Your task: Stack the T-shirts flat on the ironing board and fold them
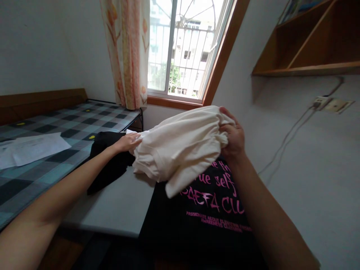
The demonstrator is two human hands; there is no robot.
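Note:
A cream shirt point(180, 142), crumpled and bunched, hangs stretched in the air between my two hands. My right hand point(234, 137) is closed around its gathered right end. At the opposite end, my left hand point(128, 141) pinches the shirt's edge; its fingertips are partly hidden by the cloth. Beneath the shirt, a black garment with pink lettering point(213, 202) drapes over the right part of a pale tabletop point(112, 210). Another black cloth point(108, 161) lies in a heap at the table's left, behind my left forearm.
To the left is a bed with a checked cover point(109, 116), with white papers point(33, 148) on it. A curtain point(131, 52) hangs beside the barred window point(185, 52). On the right wall are a wooden shelf point(303, 67) and a socket with cables point(320, 103).

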